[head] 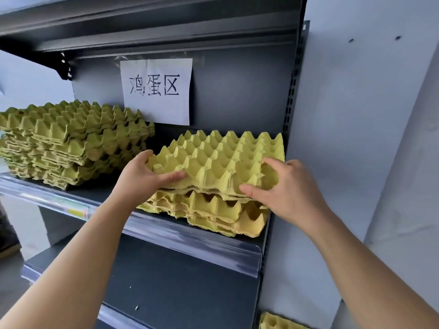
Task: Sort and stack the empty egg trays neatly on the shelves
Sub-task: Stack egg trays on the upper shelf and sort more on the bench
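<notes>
A yellow egg tray (221,160) lies on top of a short pile of yellow trays (213,212) at the right end of the dark shelf (99,193). My left hand (142,176) grips the tray's near left corner, thumb along its front edge. My right hand (287,188) grips its near right corner, fingers over the rim. A taller, uneven stack of greener trays (71,143) sits at the left of the same shelf.
A paper sign (156,91) hangs on the shelf's back panel. An upper shelf (142,24) juts out overhead. The lower shelf (180,286) is below my arms. Another yellow tray (278,322) shows at the bottom right, beside the grey wall (356,115).
</notes>
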Demonstrator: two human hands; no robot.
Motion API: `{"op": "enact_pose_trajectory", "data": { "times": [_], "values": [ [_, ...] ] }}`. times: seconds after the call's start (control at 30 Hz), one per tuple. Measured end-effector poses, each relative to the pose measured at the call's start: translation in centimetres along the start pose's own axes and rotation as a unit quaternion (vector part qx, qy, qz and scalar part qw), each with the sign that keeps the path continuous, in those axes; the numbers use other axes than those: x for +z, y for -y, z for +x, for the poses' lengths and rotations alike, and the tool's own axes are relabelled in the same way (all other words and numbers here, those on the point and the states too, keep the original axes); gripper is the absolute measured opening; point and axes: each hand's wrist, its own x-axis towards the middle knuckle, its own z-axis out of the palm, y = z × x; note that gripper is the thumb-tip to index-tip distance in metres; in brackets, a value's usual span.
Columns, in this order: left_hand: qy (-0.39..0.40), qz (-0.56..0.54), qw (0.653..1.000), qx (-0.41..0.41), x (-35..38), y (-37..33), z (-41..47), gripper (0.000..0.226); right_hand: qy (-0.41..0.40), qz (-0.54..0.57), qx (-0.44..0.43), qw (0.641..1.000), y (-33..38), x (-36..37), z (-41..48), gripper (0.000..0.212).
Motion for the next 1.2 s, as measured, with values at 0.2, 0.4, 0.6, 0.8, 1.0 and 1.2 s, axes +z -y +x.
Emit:
{"op": "enact_pose_trajectory", "data": {
  "times": [0.2, 0.4, 0.6, 0.8, 1.0, 1.2],
  "values": [
    [0.064, 0.018, 0.998, 0.002, -0.5, 1.1, 2.0, 0.129, 0.011, 0.027, 0.075, 0.997, 1.1, 1.4, -0.9, 0.091],
    [0.075, 0.104, 0.991, 0.029, -0.8, 2.0, 2.3, 0.109, 0.006, 0.025, 0.097, 0.995, 2.0, 1.9, -1.5, 0.086],
    [-0.041, 0.162, 0.968, 0.187, -0.1, 1.4, 1.5, 0.088, -0.061, -0.027, 0.061, 0.996, 3.3, 0.8, -2.8, 0.073],
    [-0.018, 0.063, 0.929, 0.363, 4.2, -1.7, -3.4, 0.051, -0.111, -0.067, 0.058, 0.99, 1.6, -1.2, -7.2, 0.053],
    [0.077, -0.026, 0.9, 0.428, 12.2, -5.5, -11.3, 0.042, -0.121, -0.12, 0.133, 0.976, -4.5, -4.6, -14.7, 0.043],
    [0.188, -0.042, 0.879, 0.435, 22.4, -9.1, -19.5, 0.045, -0.09, -0.171, 0.236, 0.952, -13.2, -9.4, -23.3, 0.042]
  ]
}}
